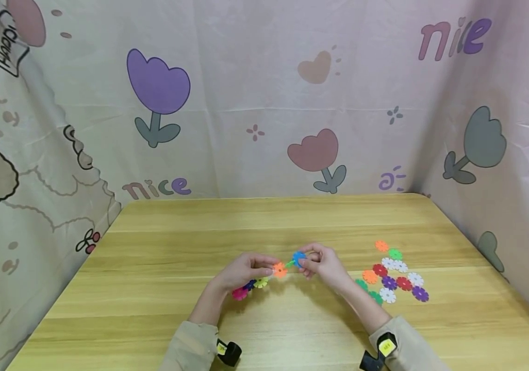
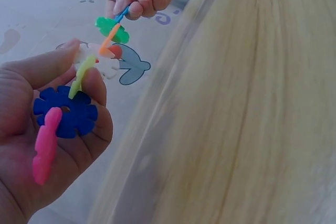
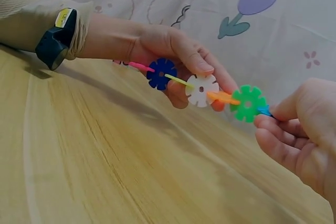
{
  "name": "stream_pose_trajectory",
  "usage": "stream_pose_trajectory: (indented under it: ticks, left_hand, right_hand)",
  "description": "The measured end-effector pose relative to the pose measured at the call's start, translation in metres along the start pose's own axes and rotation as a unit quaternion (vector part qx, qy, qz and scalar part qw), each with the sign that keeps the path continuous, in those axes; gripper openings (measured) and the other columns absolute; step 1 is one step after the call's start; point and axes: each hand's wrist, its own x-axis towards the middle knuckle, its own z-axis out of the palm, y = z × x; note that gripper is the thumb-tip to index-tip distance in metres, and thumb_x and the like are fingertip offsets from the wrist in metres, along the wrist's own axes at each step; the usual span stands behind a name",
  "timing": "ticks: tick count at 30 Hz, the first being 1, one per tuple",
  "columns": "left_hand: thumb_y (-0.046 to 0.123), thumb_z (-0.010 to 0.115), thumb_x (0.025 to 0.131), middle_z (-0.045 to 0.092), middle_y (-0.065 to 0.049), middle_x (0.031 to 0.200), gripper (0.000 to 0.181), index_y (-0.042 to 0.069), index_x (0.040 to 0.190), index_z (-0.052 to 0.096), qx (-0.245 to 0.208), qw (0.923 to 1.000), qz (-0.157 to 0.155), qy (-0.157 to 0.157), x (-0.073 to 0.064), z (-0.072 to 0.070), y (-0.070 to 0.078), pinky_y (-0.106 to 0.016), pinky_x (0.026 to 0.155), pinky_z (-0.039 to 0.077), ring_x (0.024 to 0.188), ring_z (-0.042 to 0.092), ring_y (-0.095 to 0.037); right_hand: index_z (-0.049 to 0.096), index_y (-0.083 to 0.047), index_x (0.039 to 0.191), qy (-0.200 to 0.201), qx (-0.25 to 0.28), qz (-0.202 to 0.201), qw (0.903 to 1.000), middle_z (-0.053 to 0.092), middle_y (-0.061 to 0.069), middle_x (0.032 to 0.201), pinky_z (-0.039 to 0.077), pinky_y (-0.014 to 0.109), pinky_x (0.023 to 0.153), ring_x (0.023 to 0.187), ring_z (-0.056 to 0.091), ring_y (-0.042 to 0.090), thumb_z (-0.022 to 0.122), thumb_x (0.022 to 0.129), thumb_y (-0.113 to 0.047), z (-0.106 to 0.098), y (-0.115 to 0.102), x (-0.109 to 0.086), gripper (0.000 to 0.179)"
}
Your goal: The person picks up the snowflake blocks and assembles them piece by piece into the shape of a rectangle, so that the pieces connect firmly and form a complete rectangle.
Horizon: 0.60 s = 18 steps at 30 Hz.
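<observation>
A chain of notched plastic interlocking discs stretches between my two hands. My left hand (image 1: pixel 238 271) pinches the white disc (image 3: pixel 195 97) between thumb and fingers. On its palm side hang a yellow disc (image 1: pixel 261 283), a dark blue disc (image 2: pixel 79 115) and a pink disc (image 1: pixel 240 293). Toward the other hand come an orange disc (image 1: pixel 280 269) and a green disc (image 3: pixel 248 95), slotted one into another. At that end my right hand (image 1: pixel 325 266) pinches a blue disc (image 1: pixel 298 258), which meets the green one's edge; whether it is fully slotted in I cannot tell.
Several loose discs lie spread on the right of the wooden table (image 1: pixel 176 232), among them an orange disc (image 1: pixel 381 246), a red disc (image 1: pixel 404 283) and a purple disc (image 1: pixel 420 293). A printed cloth (image 1: pixel 246 62) hangs behind the table and along its sides.
</observation>
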Motion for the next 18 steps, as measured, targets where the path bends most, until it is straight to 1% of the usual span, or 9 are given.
stream_pose_trajectory:
  ticks: [6, 9, 13, 16, 18]
  left_hand:
    - [0.011, 0.054, 0.094, 0.063, -0.017, 0.112, 0.033, -0.003, 0.124, 0.056, -0.005, 0.9999, 0.013, -0.002, 0.0025, 0.0010, -0.0008, -0.030, 0.078, 0.051, 0.099, 0.060, -0.026]
    - [0.010, 0.054, 0.094, 0.063, -0.018, 0.112, 0.033, -0.004, 0.123, 0.056, -0.005, 0.9998, 0.020, -0.004, 0.0027, 0.0010, -0.0005, -0.031, 0.078, 0.051, 0.099, 0.060, -0.028]
    - [0.012, 0.054, 0.094, 0.063, -0.017, 0.112, 0.033, -0.003, 0.123, 0.056, 0.000, 0.9999, 0.013, 0.001, 0.0019, 0.0000, -0.0015, -0.031, 0.079, 0.050, 0.099, 0.060, -0.024]
    - [0.014, 0.056, 0.093, 0.063, -0.016, 0.111, 0.034, -0.002, 0.123, 0.056, 0.005, 0.9999, 0.006, 0.007, 0.0013, -0.0006, -0.0022, -0.032, 0.079, 0.050, 0.098, 0.060, -0.021]
    - [0.017, 0.057, 0.093, 0.063, -0.014, 0.111, 0.036, 0.000, 0.124, 0.056, 0.010, 0.9999, 0.002, 0.010, 0.0014, -0.0002, -0.0020, -0.032, 0.079, 0.050, 0.098, 0.060, -0.021]
  right_hand:
    - [0.052, 0.011, 0.111, 0.003, 0.014, 0.000, 0.9999, 0.061, 0.032, 0.081, 0.053, 0.028, 0.056, 0.064, 0.062, 0.024, 0.058, 0.088, 0.001, -0.0007, 0.0020, 0.0000, 0.026]
    - [0.052, 0.011, 0.111, 0.002, 0.019, 0.000, 0.9998, 0.062, 0.029, 0.079, 0.053, 0.028, 0.056, 0.063, 0.062, 0.022, 0.058, 0.088, 0.001, -0.0004, 0.0020, -0.0005, 0.025]
    - [0.052, 0.011, 0.110, 0.001, 0.022, -0.001, 0.9998, 0.064, 0.020, 0.077, 0.053, 0.027, 0.057, 0.063, 0.062, 0.021, 0.058, 0.088, 0.001, 0.0011, 0.0012, -0.0009, 0.025]
    - [0.052, 0.011, 0.110, 0.002, 0.021, -0.002, 0.9998, 0.065, 0.018, 0.076, 0.053, 0.028, 0.057, 0.064, 0.062, 0.023, 0.058, 0.089, 0.001, 0.0017, 0.0012, -0.0005, 0.025]
    - [0.052, 0.011, 0.111, 0.003, 0.015, -0.003, 0.9999, 0.064, 0.019, 0.077, 0.053, 0.028, 0.057, 0.065, 0.062, 0.026, 0.058, 0.089, 0.000, 0.0013, 0.0017, -0.0001, 0.025]
